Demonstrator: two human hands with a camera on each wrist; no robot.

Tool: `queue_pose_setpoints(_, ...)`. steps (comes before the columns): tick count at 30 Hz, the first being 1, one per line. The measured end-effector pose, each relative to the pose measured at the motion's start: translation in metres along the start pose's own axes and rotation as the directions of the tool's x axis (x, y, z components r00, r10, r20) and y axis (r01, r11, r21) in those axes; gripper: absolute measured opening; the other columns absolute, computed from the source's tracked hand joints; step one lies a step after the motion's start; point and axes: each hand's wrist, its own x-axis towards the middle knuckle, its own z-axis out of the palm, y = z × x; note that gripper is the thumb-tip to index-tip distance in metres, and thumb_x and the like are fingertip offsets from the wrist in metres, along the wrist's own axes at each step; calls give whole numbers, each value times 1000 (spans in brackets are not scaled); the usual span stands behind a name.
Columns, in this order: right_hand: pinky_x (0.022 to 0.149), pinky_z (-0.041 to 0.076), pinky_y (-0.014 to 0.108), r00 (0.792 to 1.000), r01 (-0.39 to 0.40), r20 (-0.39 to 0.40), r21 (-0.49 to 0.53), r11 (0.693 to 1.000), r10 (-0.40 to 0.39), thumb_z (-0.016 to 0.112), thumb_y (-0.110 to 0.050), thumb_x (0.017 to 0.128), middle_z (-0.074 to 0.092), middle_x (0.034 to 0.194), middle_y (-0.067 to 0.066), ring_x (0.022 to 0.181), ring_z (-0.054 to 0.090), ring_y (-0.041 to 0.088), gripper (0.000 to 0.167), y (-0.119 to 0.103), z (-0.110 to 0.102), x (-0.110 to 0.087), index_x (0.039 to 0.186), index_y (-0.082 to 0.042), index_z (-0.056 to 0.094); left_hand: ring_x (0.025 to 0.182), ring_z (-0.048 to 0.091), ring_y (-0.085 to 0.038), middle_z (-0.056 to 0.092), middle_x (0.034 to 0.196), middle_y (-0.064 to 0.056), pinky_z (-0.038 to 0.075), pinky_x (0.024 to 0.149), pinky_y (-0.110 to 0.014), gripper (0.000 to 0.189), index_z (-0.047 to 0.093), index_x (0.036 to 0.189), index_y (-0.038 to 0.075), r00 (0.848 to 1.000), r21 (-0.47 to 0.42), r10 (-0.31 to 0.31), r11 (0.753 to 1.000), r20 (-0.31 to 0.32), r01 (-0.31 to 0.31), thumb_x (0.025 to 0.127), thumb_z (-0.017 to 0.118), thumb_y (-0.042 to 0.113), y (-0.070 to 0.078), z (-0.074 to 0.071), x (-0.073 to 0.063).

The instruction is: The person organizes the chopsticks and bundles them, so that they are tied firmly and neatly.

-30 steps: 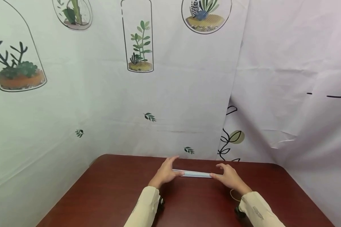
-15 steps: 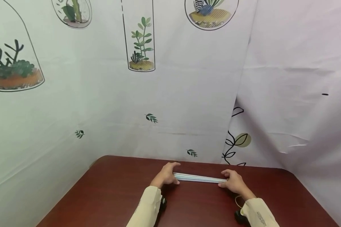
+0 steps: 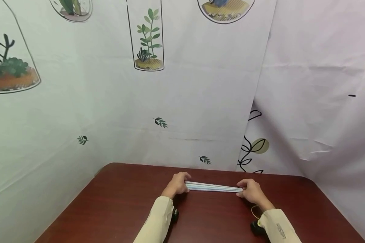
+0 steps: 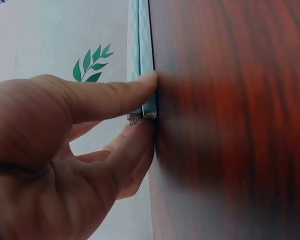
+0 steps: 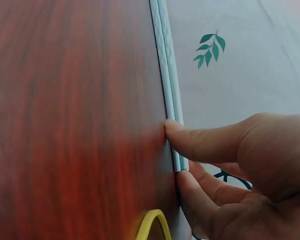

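Note:
A bundle of slim pale blue sticks (image 3: 213,187), which look like chopsticks, lies flat side by side on the dark red table (image 3: 213,216). Its left end is broader, with silvery, rough-looking tips; the right end is narrower. At the left end, my left hand (image 3: 177,184) pinches the sticks (image 4: 146,50): the thumb lies along the near side and a finger rests against the tips. My right hand (image 3: 251,189) holds the narrow end alike, thumb in front, a fingertip at the stick ends. Fingers behind the bundle are partly hidden.
White cloth (image 3: 200,101) printed with plants hangs behind the table and at both sides. The table's far edge runs close behind the sticks. A yellow loop (image 5: 154,220) hangs near my right wrist. Dark devices sit under both cream sleeves.
My hands have moved apart, the right one mainly to the right, so the thumbs have slid out to the ends of the bundle. My raised fingers have come down behind it.

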Motion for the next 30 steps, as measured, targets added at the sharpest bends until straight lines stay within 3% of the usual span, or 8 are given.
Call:
queue_pose_setpoints(12, 65, 49, 29, 1000, 20, -19, 21, 1000, -20, 83, 1, 73, 70, 86, 4, 76, 59, 14, 26, 6, 0, 2, 97, 0, 75, 96, 62, -27, 68, 101, -12, 53, 83, -43, 27, 73, 102, 1, 999, 75, -40, 996, 24, 38, 76, 80, -2, 4, 0, -1)
queue_pose_setpoints(17, 64, 47, 28, 1000, 19, -6, 19, 1000, -19, 82, 1, 73, 68, 81, 1, 74, 56, 13, 22, 9, 2, 1, 94, -3, 76, 101, 60, -30, 68, 98, -10, 50, 88, -43, 21, 73, 98, 2, 998, 120, -11, 993, 67, 3, 77, 78, -2, 6, 1, -3)
queue_pose_setpoints(21, 65, 47, 30, 999, 50, -8, 18, 999, -50, 81, 2, 74, 67, 82, 1, 75, 55, 15, 19, 9, 2, 1, 91, -5, 76, 94, 58, -26, 65, 92, -7, 50, 85, -41, 16, 72, 91, 4, 997, 148, -6, 989, 77, -6, 78, 77, -2, 9, -1, -3)
queue_pose_setpoints(30, 66, 46, 31, 997, 78, 28, 12, 997, -78, 81, 0, 74, 66, 82, 1, 75, 53, 15, 17, 10, 0, 1, 89, -6, 76, 83, 55, -21, 64, 98, -10, 51, 79, -42, 21, 67, 99, 5, 992, 121, -40, 992, 117, 26, 81, 74, -3, 10, -2, -5)
